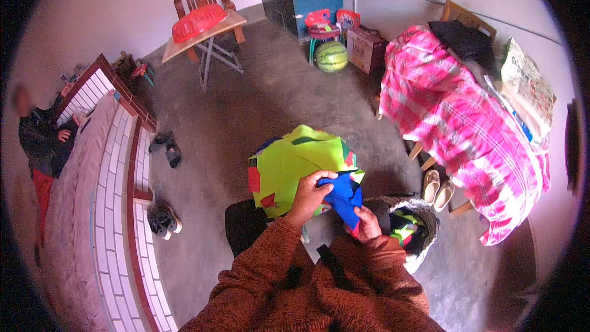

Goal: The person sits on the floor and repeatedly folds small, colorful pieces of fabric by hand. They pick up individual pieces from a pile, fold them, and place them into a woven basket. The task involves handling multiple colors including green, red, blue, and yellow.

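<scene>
A piece of blue cloth [342,194] is stretched between my two hands, with a bit of red at its lower end. My left hand [311,195] pinches its upper left edge between thumb and fingers. Lower down, my right hand [367,222] grips the cloth's lower right side. Just beyond my hands lies a heap of bright yellow-green cloth [294,161] with red, green and blue pieces on it; what it rests on is hidden. By my right forearm stands a basket [430,212] holding more coloured cloth pieces [403,229].
A sofa or bench under a pink plaid cover [455,129] runs along the right, with pale shoes [437,190] beside it. At the back are a watermelon [332,56] and a folding table [206,37]. A person [46,135] sits left on a brick-sided bed [117,209].
</scene>
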